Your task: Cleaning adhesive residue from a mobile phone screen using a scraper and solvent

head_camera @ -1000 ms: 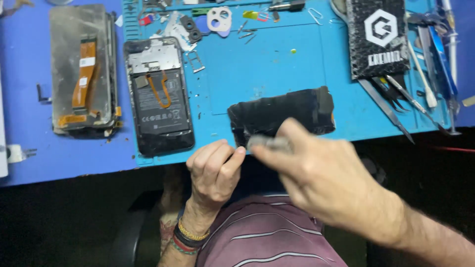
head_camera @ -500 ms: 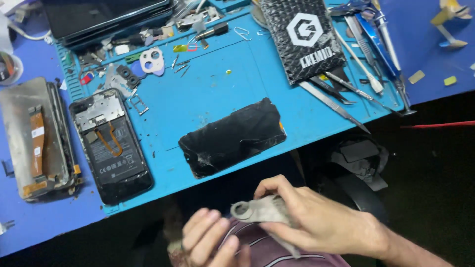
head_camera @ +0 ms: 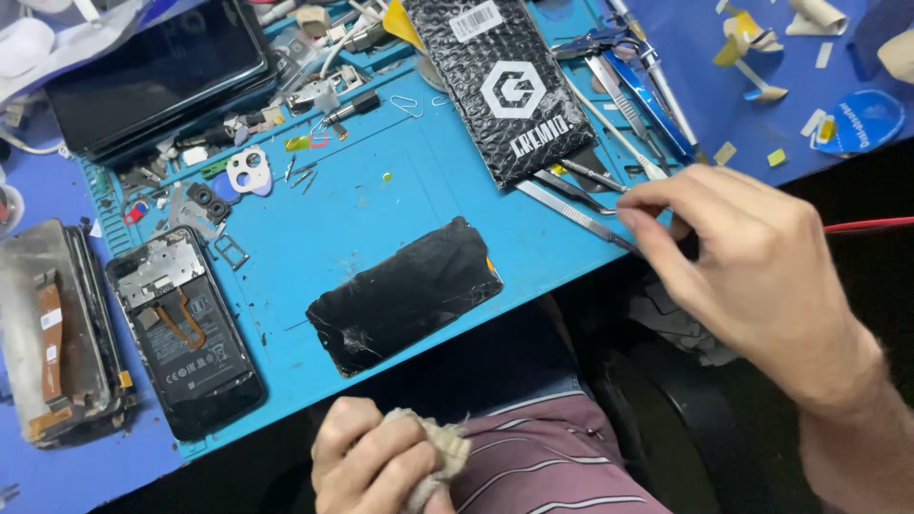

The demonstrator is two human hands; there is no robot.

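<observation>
Right hand (head_camera: 752, 257) now off the cloth (head_camera: 440, 452), fingers pinched at metal tweezers (head_camera: 576, 211); left hand (head_camera: 376, 466) alone grips cloth

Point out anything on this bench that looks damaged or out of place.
The black screen panel lies askew on the blue mat, its near corner cracked with whitish fracture lines and jutting past the mat's edge. The opened phone has its back off, insides bare. Small screws and parts lie scattered loose.
</observation>
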